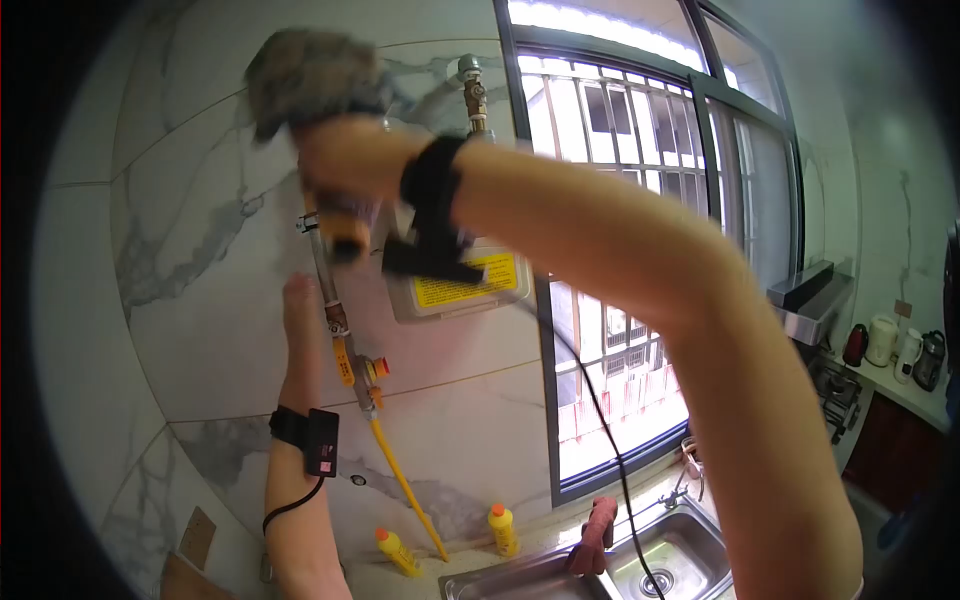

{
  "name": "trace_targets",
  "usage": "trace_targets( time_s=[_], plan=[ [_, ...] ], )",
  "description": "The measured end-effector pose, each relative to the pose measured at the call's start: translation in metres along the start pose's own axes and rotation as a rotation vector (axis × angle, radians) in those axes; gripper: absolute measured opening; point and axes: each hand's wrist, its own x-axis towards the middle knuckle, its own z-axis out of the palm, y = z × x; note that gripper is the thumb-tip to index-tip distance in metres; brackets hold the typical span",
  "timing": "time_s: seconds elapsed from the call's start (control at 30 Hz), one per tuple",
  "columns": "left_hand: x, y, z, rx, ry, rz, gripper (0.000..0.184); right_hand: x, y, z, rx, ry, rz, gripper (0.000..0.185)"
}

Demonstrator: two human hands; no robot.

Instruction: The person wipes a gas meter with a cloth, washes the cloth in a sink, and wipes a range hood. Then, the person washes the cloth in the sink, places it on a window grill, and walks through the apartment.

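Raised across the upper left, my right hand (340, 160) is smeared by motion and closed around something I cannot make out. A blurred grey-brown mass (315, 80) shows just above it, and a blurred yellow and black part (345, 235) below it. My left hand (301, 295) is lower, beside the metal pipe (322, 265) on the marble-patterned wall; its fingers are not distinct. Below on the pipe are a yellow-handled valve (343, 360) and a yellow hose (400, 475). Behind my right wrist is a box with a yellow label (465, 283).
A barred window (620, 130) is right of the pipe. Beneath are a steel sink (665, 550), a red cloth (598, 535) and two yellow bottles (503, 530) (398, 552). A black cable (600, 400) hangs across the view. Kettles (882, 340) stand at the far right.
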Motion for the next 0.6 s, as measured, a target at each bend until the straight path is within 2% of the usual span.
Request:
trace_targets(
  time_s=[0.03, 0.07, 0.17, 0.2, 0.27, 0.33, 0.4, 0.5, 0.53, 0.6],
  plan=[
    [0.001, -0.007, 0.005, -0.023, -0.065, -0.024, 0.041, 0.007, 0.030, 0.012, 0.003, 0.226, 0.100, 0.014],
    [0.001, -0.012, 0.009, -0.043, -0.127, -0.046, 0.038, 0.012, 0.062, 0.019, -0.228, 0.175, 0.083, 0.011],
    [-0.011, -0.005, 0.017, -0.142, -0.176, -0.128, 0.025, -0.006, 0.128, 0.013, -0.155, -0.231, 0.285, 0.013],
    [-0.011, -0.001, 0.017, -0.183, -0.170, -0.153, 0.020, -0.013, 0.170, 0.058, -0.584, -0.078, 0.231, 0.018],
    [-0.013, 0.003, 0.007, -0.262, -0.281, -0.168, 0.016, -0.027, 0.208, 0.105, -1.036, -0.205, 0.115, 0.031],
    [-0.010, -0.001, 0.004, -0.285, -0.350, -0.167, 0.016, -0.039, 0.199, 0.096, -0.656, -0.275, 0.323, 0.055],
    [-0.008, -0.004, 0.004, -0.290, -0.353, -0.169, 0.017, -0.052, 0.191, 0.086, 0.172, 0.187, 0.783, 0.068],
    [-0.012, -0.001, 0.003, -0.281, -0.359, -0.188, 0.019, -0.059, 0.187, 0.088, 0.385, 0.294, 0.900, 0.076],
    [-0.014, 0.000, 0.003, -0.270, -0.363, -0.194, 0.020, -0.067, 0.185, 0.086, 0.563, 0.334, 0.908, 0.077],
    [-0.013, 0.001, 0.003, -0.234, -0.386, -0.204, 0.021, -0.071, 0.181, 0.075, 0.834, 0.332, 0.992, 0.058]
  ],
)
